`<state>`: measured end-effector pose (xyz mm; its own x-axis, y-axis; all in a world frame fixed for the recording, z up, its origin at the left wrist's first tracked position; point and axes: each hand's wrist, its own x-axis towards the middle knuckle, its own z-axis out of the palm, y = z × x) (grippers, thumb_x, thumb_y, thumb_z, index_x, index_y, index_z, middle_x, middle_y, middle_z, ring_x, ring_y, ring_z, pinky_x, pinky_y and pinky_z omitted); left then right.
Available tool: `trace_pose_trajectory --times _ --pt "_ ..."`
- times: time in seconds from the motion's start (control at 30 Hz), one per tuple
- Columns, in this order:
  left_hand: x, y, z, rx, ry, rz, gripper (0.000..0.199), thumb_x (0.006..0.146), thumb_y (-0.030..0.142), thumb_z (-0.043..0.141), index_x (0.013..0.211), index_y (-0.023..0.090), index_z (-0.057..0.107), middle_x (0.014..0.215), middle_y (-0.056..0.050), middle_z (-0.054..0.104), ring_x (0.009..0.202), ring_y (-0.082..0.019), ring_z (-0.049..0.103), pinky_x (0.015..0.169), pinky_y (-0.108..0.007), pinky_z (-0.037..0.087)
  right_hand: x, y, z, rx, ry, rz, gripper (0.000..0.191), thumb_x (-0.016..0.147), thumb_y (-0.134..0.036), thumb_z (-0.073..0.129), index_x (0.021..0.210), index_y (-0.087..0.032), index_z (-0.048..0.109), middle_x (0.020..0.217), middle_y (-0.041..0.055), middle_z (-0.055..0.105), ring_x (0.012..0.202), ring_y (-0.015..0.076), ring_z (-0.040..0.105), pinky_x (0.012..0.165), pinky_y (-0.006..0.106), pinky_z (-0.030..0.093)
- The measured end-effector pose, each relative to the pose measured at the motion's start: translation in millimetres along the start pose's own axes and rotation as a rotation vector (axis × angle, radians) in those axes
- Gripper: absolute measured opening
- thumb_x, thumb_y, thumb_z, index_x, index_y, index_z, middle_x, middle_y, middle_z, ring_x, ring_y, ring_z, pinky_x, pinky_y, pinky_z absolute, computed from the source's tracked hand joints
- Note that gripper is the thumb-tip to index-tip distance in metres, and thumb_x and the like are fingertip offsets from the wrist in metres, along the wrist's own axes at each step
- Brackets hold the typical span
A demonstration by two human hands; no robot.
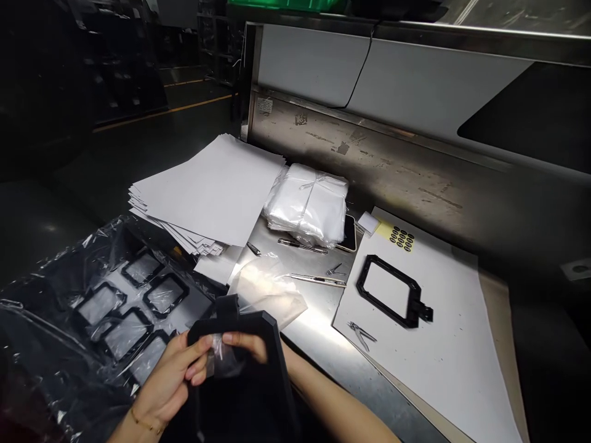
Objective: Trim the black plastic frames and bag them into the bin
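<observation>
Now L hand (168,384) & R hand (247,346) both pinch clear plastic bit (223,357) against black frame (240,394), just right of bagged frames (124,314).

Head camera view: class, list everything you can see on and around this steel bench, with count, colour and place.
Steel bench: 1, silver, across the view
Paper stack: 1, white, back left
Tied plastic bag bundle: 1, white, back centre
Slim metal tools: 2, silver, front of bundle
White sheet: 1, white, right
Black frame: 1, black, on white sheet
Small pliers: 1, silver, on white sheet
Wrapped frames: at least 5, black, under plastic, left
Black flat piece: 1, black, in hands
Clear plastic scrap: 1, clear, in hands
Left hand: 1, gold bracelet, pinching scrap
Right hand: 1, gripping black piece
</observation>
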<state>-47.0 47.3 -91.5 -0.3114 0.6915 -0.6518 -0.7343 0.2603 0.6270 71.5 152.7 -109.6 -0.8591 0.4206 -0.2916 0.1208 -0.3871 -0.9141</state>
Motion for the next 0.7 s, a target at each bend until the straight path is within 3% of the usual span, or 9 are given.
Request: trace_pose_trajectory --times 0.1,0.2,0.33,0.43,0.57,0.7 --pt "0.9 2.4 -10.7 -0.010 0.065 0.025 0.019 0.055 0.019 0.074 0.058 0.010 0.057 0.050 0.007 0.045 0.035 0.002 0.023 0.033 -0.011 0.025 0.7 4.7 -9.6 0.092 0.146 -0.001 0.035 0.066 -0.051 0.055 0.064 -0.016 0.052 0.056 -0.0025 0.046 0.050 0.0093 0.043 0.049 0.024 0.035" --pt "0.7 1.3 -13.6 -0.017 0.115 0.047 0.018 0.057 0.020 0.073 0.064 0.012 0.058 0.065 0.002 0.056 0.036 0.004 0.025 0.033 -0.011 0.025 2.8 6.0 -11.0 0.140 0.182 0.007 0.036 0.065 -0.050 0.057 0.061 -0.016 0.048 0.052 -0.0047 0.041 0.045 0.0062 0.035 0.045 0.021 0.029" --pt "-0.2 -6.7 -2.0 0.012 0.051 0.013 0.022 0.057 0.028 0.072 0.068 0.014 0.058 0.048 0.008 0.044 0.033 0.002 0.022 0.032 -0.011 0.021 2.5 4.4 0.2 0.128 0.061 0.017 0.032 0.048 -0.036 0.074 0.057 -0.015 0.053 0.055 -0.0036 0.047 0.052 0.0086 0.041 0.051 0.023 0.032" --pt "-0.1 -10.1 5.3 0.057 0.011 -0.010 0.022 0.056 0.021 0.074 0.068 0.014 0.057 0.051 0.008 0.046 0.032 0.003 0.023 0.031 -0.011 0.020 0.5 4.0 8.3 0.124 0.013 0.024 0.028 0.046 -0.030 0.076 0.050 -0.015 0.052 0.054 -0.0030 0.048 0.055 0.0104 0.044 0.055 0.025 0.034" --pt "0.4 -8.3 2.9 0.067 0.032 0.017 0.023 0.056 0.016 0.073 0.066 0.016 0.053 0.058 0.009 0.046 0.032 0.004 0.026 0.032 -0.012 0.022 2.2 9.3 6.0 0.214 0.051 0.003 0.029 0.048 -0.032 0.074 0.047 -0.016 0.050 0.055 -0.0012 0.051 0.055 0.0122 0.046 0.055 0.026 0.037" --pt "1.5 -2.5 -10.7 0.020 0.097 0.093 0.023 0.058 0.016 0.072 0.066 0.016 0.050 0.060 0.010 0.044 0.033 0.005 0.026 0.033 -0.011 0.025 9.3 17.6 -12.0 0.373 0.177 -0.037 0.030 0.062 -0.046 0.060 0.058 -0.019 0.048 0.058 -0.0019 0.049 0.054 0.0114 0.047 0.058 0.027 0.041"
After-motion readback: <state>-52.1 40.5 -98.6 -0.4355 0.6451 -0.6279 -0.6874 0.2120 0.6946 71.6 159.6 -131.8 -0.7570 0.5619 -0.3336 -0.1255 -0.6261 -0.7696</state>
